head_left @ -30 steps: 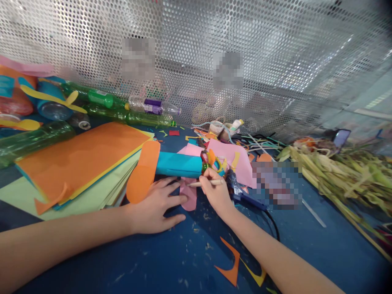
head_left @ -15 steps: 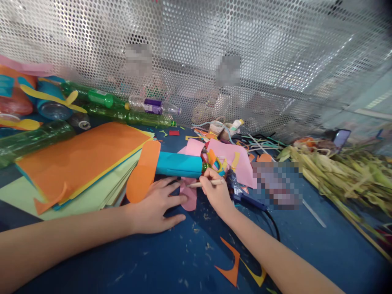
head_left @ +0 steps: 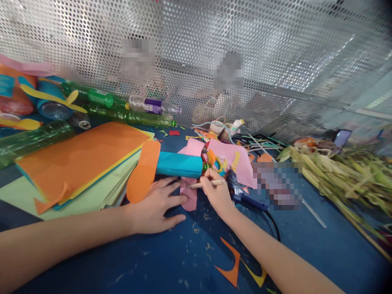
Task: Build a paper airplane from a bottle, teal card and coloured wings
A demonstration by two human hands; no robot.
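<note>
My right hand is closed round a light-coloured pencil, its tip on a small pink paper piece. Fingers spread, my left hand lies flat on the table, its fingertips touching the left edge of that pink piece. Just beyond both hands lies a blue paper-wrapped tube, with a rounded orange paper shape at its left end. Scissors with yellow handles and larger pink paper lie behind my right hand.
Stacked orange and green sheets lie left, with plastic bottles behind. A blue glue gun and its cable are right of my right hand. Dry husks lie far right, orange scraps in front. Perforated metal stands behind.
</note>
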